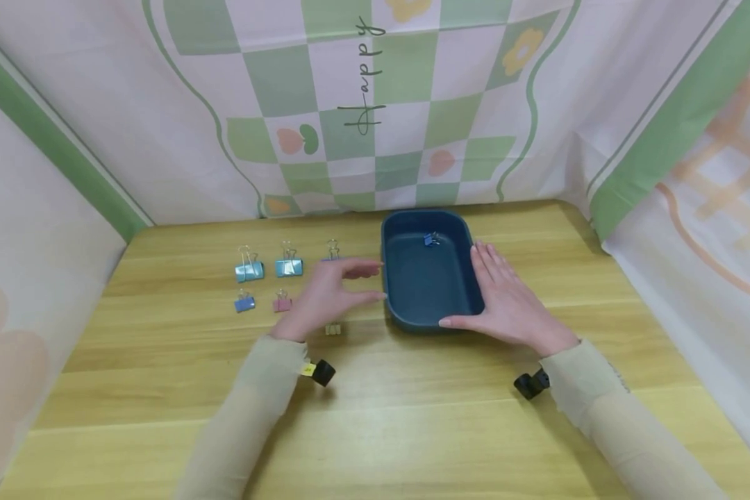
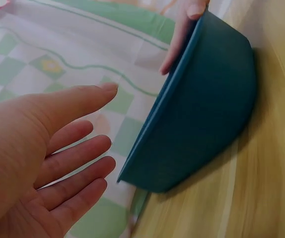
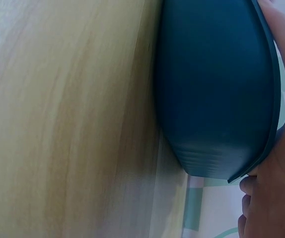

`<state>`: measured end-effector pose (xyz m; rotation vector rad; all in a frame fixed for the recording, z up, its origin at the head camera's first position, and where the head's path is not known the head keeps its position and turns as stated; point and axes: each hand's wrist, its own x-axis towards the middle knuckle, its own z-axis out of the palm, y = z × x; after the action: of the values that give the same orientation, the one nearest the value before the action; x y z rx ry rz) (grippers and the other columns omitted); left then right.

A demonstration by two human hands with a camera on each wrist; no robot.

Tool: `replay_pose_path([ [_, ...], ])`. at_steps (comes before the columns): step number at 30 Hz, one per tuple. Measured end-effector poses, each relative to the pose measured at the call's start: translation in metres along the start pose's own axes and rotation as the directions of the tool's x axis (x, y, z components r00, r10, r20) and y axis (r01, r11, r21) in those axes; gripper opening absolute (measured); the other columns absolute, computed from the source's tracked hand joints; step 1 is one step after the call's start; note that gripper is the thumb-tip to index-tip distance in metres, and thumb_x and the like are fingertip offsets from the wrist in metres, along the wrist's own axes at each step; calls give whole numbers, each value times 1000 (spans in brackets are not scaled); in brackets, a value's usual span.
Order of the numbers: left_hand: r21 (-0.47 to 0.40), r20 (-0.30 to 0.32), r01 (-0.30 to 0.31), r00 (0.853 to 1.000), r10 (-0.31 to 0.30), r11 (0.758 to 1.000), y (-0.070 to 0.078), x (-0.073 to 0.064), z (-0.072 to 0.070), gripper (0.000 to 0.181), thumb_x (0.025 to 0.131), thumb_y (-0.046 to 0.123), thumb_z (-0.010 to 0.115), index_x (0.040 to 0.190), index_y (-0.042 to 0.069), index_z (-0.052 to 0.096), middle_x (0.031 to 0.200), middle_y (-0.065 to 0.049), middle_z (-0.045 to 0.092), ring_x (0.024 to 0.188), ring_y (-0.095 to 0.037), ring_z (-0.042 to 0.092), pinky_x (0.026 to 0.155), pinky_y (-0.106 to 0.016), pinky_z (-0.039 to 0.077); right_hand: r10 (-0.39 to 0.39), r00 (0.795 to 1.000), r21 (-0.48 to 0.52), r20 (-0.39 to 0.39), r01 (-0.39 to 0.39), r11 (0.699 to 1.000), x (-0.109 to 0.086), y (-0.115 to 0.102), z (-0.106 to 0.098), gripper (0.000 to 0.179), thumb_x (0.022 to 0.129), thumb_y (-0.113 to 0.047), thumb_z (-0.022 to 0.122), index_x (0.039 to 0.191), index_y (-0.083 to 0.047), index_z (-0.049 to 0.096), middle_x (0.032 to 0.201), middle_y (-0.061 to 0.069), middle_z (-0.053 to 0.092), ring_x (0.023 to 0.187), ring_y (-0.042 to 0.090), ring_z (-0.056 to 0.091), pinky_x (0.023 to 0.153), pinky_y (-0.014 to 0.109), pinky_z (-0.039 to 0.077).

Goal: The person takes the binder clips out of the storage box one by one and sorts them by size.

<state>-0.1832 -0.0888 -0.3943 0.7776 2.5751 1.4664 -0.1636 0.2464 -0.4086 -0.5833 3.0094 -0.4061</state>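
Note:
A dark blue-green plastic bin [image 1: 434,278] stands upright on the table, with a small blue binder clip [image 1: 430,240] lying inside toward its far end. My left hand [image 1: 325,295] is beside the bin's left wall, its thumb and fingers spread apart; the left wrist view shows nothing between them. Along the bin's right rim lies my right hand [image 1: 506,298], fingers straight and thumb stretched over the near corner. In the right wrist view the bin's outer wall [image 3: 212,84] covers part of that hand.
Left of the bin sit two large teal binder clips [image 1: 249,269] in a row, with a purplish clip [image 1: 331,258] partly behind my left hand. Nearer are a small blue clip [image 1: 244,303], a pink clip [image 1: 282,304] and a yellowish clip [image 1: 332,329]. Patterned cloth [image 1: 406,104] hangs behind the table.

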Motion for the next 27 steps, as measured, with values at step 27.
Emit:
replay_pose_path([
  [27, -33, 97, -53, 994, 56, 998, 28, 62, 50, 67, 84, 32, 86, 142, 12, 59, 141, -2, 60, 126, -10, 57, 105, -25, 43, 5, 1000, 2, 14, -5, 1000, -1, -2, -1, 133, 78, -83, 62, 161, 0, -2, 168, 18, -5, 154, 32, -7, 123, 48, 5],
])
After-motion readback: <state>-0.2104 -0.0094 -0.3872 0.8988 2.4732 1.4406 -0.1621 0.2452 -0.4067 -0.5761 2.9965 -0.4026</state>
